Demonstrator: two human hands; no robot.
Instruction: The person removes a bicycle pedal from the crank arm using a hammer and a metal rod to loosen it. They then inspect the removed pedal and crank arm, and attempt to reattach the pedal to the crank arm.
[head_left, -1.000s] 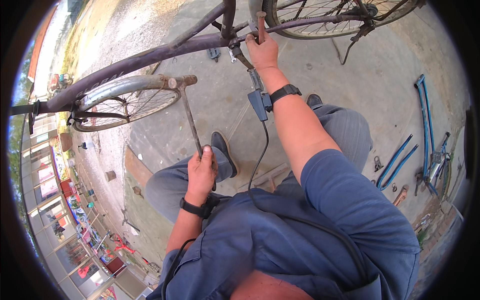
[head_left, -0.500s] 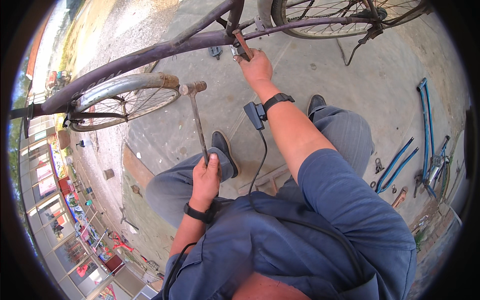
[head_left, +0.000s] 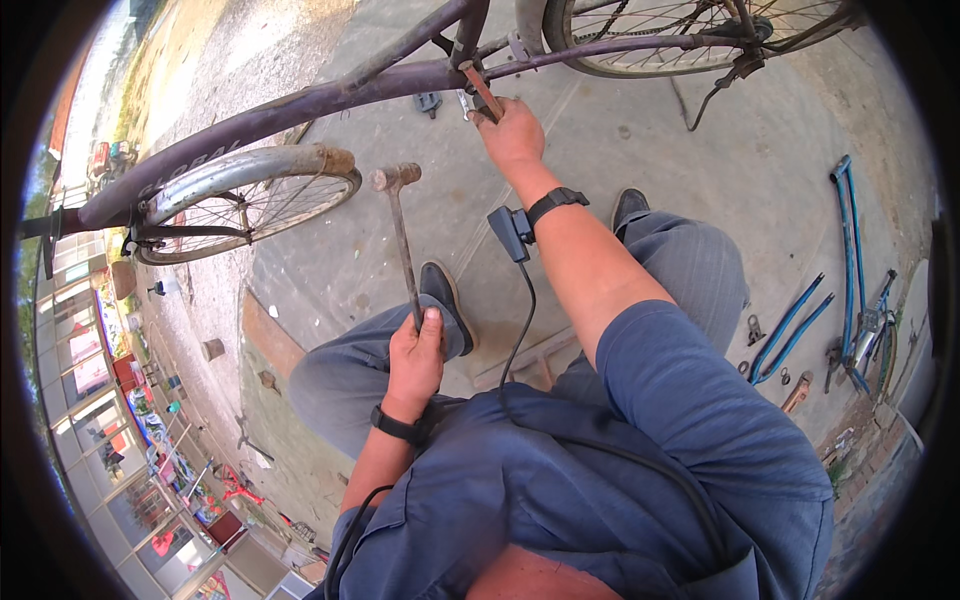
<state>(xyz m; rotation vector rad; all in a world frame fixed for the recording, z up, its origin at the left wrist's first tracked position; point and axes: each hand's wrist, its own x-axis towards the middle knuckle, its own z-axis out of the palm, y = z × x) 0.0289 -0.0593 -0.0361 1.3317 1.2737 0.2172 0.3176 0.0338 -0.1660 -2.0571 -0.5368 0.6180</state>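
Note:
My left hand is closed around the handle of a hammer, whose rusty head stands upright below the bicycle frame. My right hand is closed on a reddish metal bar, a chisel or punch, held against the bottom bracket area of the purple bicycle frame; a small silver part shows beside my fingers, partly hidden. The frame spans the top of the view, with a front wheel at the left and a rear wheel at the right. A loose pedal lies under the frame.
Concrete floor lies under my feet. Blue frame tubes, a fork-like part, small metal parts and a wrench lie at the right. A long glass-fronted building with cluttered goods and a red bicycle runs along the left.
Since a second ago my right hand and the bar have moved down and left along the frame and tilted. The hammer shifted slightly right and down, then stayed nearly still.

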